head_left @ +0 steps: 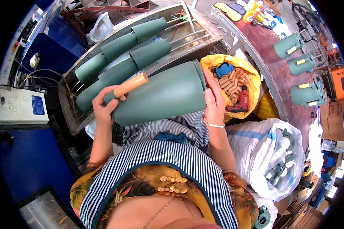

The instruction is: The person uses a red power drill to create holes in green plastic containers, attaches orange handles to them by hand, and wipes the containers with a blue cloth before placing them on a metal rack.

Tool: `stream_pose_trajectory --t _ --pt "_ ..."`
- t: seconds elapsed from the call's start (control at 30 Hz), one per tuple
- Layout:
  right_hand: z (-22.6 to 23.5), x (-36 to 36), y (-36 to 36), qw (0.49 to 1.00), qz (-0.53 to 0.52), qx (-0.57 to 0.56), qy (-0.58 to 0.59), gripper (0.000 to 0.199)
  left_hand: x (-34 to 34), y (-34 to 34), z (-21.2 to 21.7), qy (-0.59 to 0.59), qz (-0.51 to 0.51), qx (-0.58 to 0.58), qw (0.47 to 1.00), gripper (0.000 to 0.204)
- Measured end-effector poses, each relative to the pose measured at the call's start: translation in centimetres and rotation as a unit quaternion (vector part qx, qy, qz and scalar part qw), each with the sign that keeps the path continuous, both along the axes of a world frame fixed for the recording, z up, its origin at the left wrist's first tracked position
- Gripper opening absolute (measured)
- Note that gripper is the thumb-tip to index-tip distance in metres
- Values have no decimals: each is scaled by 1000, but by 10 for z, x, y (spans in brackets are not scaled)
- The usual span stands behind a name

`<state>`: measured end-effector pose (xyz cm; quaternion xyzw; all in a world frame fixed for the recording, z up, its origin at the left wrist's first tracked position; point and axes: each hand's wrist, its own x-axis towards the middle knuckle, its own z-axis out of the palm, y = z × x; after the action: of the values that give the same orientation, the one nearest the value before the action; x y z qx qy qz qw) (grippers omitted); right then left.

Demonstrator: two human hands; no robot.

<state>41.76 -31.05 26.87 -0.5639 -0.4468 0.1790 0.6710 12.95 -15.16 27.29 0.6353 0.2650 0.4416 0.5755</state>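
Across my lap lies a large dark green tapered vessel (pixel 164 101), on its side, its rimmed end to the right. A pale wooden handle (pixel 132 84) with a green end piece is over its left part. My left hand (pixel 104 108) is closed around that green end, thumb in front; whether the handle is joined to the vessel I cannot tell. My right hand (pixel 214 99) lies along the vessel's rimmed end, fingers stretched upward, its palm bracing the rim. Just beyond that hand sits a yellow sack (pixel 252 66) of wooden handles (pixel 233 82), with a red power drill (pixel 244 100) on them.
Ahead, a metal-framed crate (pixel 74 122) holds two rows of nested green cones (pixel 118 47). At right, a brown table (pixel 265 57) carries several green vessels (pixel 288 45) with handles. White sacks (pixel 248 149) of green parts stand below it. A blue cabinet (pixel 34 160) is at left.
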Motion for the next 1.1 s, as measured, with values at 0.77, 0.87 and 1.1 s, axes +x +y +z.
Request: stream_pose_trajectory --t 0.77,0.87,1.1 --pt "-23 34 -33 992 -1 -62 -108 46 73 24 21 25 -96 -144 985 38" --pt "-96 58 -4 804 122 -120 569 42 91 -36 59 144 -219 608 749 22" --pt "-77 0 -19 968 4 -15 249 61 58 -19 25 214 -48 315 923 28"
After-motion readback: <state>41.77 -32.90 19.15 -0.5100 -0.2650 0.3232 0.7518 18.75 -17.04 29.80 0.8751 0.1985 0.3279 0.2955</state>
